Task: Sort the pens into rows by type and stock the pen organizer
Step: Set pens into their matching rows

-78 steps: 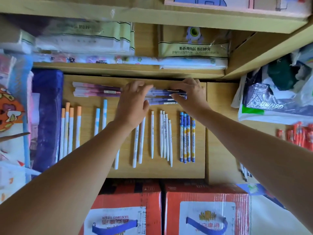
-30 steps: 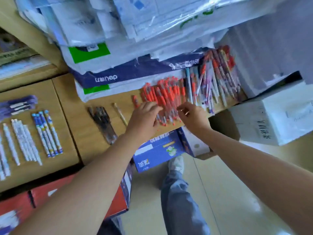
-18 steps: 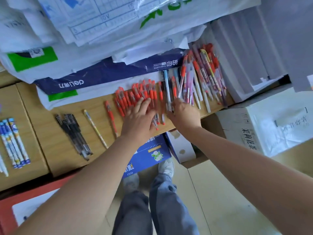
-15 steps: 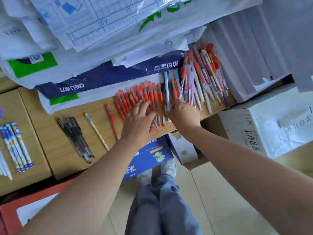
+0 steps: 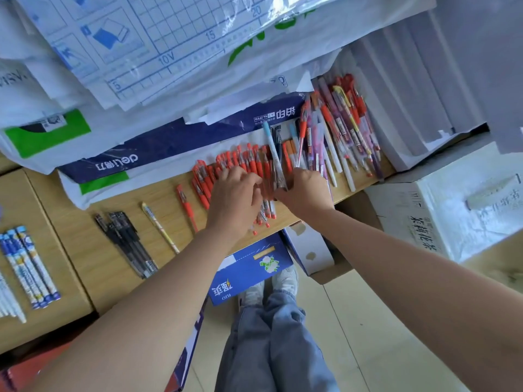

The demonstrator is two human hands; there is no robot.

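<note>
Here, red pens [image 5: 256, 165] crowd a wooden shelf [image 5: 85, 250] above a tiled floor [image 5: 368, 321].

Red-orange plastic pens [image 5: 254, 165], clear barrels. Black gel pens [image 5: 127, 244], dark see-through barrels. Thin yellow-tipped pen [image 5: 160, 227], pale body with small coloured specks. Blue-capped white pens [image 5: 31, 267], blue-and-yellow print. Mixed pen pile [image 5: 339, 128]: purple, red, white, one yellow clip. Light wood-grain counter [image 5: 82, 250]. Navy paper wrapper [image 5: 169, 140], white lettering, green patch. Blue cardboard box [image 5: 249, 264], white flower print. Faded blue jeans [image 5: 268, 349].
</note>
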